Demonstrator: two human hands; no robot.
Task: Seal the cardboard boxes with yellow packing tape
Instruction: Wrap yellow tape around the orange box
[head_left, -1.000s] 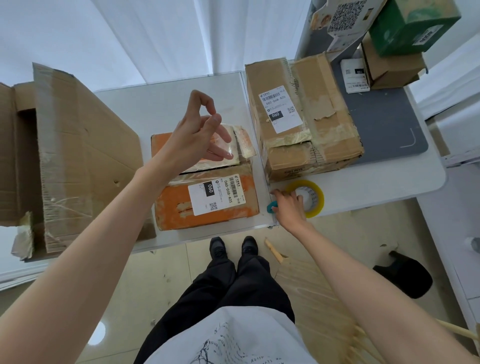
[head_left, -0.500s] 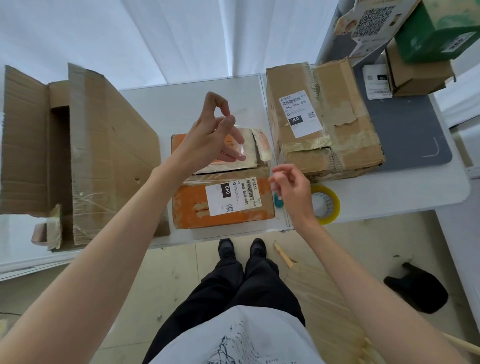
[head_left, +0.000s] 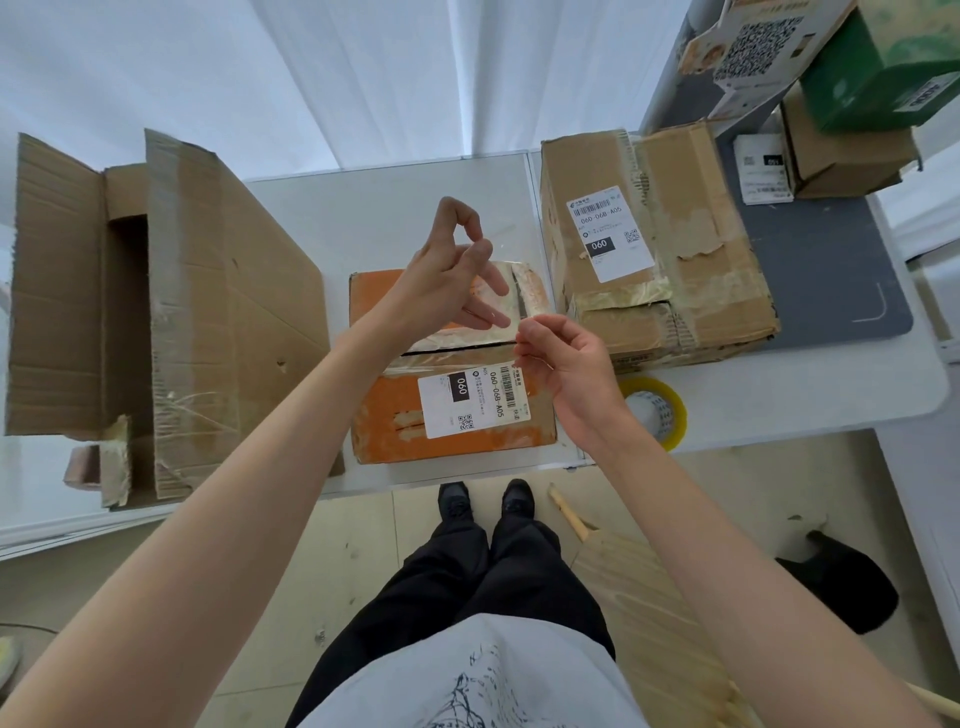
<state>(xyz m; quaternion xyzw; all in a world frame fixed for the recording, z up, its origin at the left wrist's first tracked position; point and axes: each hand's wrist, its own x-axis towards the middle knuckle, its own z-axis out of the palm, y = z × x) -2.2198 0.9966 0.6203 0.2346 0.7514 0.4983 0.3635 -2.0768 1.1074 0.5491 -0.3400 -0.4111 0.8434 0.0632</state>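
Rough matt cardboard orange box (head_left: 452, 415) bears glossy tape strips and a smooth paper label (head_left: 472, 402).

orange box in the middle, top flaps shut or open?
Shut but not sealed at the seam. The orange box has its flaps lying flat, with a dark gap line between them beneath old tape. Both hands hover above it.

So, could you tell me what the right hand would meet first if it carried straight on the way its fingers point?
Probably the left hand: the right hand points up-left toward it, above the orange box; depth is unclear.
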